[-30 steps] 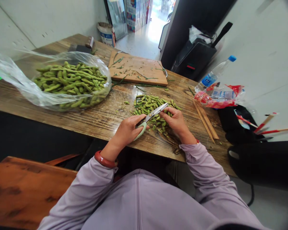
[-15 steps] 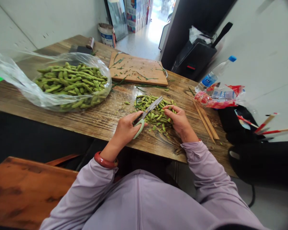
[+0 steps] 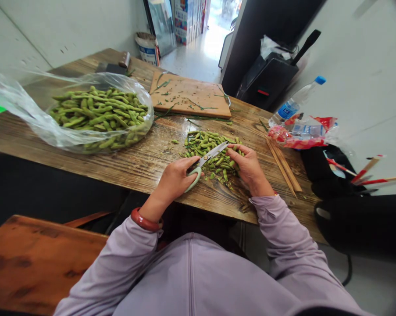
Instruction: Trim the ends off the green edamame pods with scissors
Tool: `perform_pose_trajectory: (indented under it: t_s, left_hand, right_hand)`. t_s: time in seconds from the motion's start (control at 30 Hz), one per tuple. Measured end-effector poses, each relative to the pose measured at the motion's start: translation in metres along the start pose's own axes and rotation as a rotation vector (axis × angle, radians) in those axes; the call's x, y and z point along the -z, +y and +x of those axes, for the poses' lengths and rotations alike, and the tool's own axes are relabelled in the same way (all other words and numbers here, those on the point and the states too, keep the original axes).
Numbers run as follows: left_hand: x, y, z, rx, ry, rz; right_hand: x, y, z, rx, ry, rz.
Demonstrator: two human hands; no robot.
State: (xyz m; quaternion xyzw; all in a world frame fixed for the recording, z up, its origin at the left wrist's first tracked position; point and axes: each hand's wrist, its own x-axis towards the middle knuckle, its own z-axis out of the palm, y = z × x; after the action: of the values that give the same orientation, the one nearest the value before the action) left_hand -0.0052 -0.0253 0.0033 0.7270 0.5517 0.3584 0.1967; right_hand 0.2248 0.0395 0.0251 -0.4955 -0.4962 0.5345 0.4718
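Wooden table (image 3: 143, 164), plump green pods (image 3: 205, 141)

1. The scissors (image 3: 206, 156) have shiny metal blades (image 3: 216, 150); the handle (image 3: 198, 171) is smooth, perhaps plastic.
2. The table (image 3: 141, 162) is of grained wood, glossy in places.
3. The bag (image 3: 46, 131) is thin, clear, shiny plastic.

Pale walls (image 3: 89, 26) rise on either side of this streaky brown table (image 3: 132, 169). Past its far end I see bright light (image 3: 215, 41) glaring off a smooth floor (image 3: 191, 63); nearer, leftward, stands a reddish-brown wooden seat (image 3: 40, 267).
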Motion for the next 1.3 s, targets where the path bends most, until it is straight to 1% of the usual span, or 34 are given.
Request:
perform_pose_trajectory:
  t_s: [0.2, 0.3, 0.4, 0.47, 0.57, 0.73, 1.0, 1.1, 1.3]
  left_hand:
    - [0.0004, 0.0004, -0.0003, 0.004, -0.028, 0.013]
    - [0.0007, 0.0009, -0.0004, 0.014, -0.011, -0.018]
    - [0.0013, 0.0015, -0.0002, 0.027, 0.022, -0.059]
    - [0.0017, 0.0018, 0.0000, 0.034, 0.034, -0.077]
    - [0.0025, 0.0022, -0.0001, 0.034, 0.034, -0.088]
    - [0.0032, 0.0024, -0.0003, 0.035, 0.034, -0.092]
    - [0.0035, 0.0038, -0.0008, 0.020, 0.029, -0.138]
    - [0.0032, 0.0036, -0.0004, 0.005, 0.034, -0.139]
    - [0.0020, 0.0037, 0.0000, -0.033, 0.003, -0.142]
  right_hand:
    - [0.0014, 0.0006, 0.0009, 0.025, 0.004, 0.005]
    - [0.0036, 0.0018, 0.0022, 0.091, -0.009, -0.030]
    - [0.0051, 0.0036, 0.0036, 0.154, -0.058, -0.050]
    - [0.0049, 0.0044, 0.0042, 0.147, -0.084, -0.031]
    - [0.0039, 0.0042, 0.0040, 0.120, -0.083, -0.020]
    - [0.0041, 0.0041, 0.0036, 0.121, -0.103, -0.083]
    - [0.0040, 0.0060, 0.0008, 0.138, -0.218, -0.123]
    - [0.0037, 0.0042, -0.0011, 0.150, -0.231, -0.135]
    - [0.0011, 0.0035, -0.0019, 0.159, -0.237, -0.123]
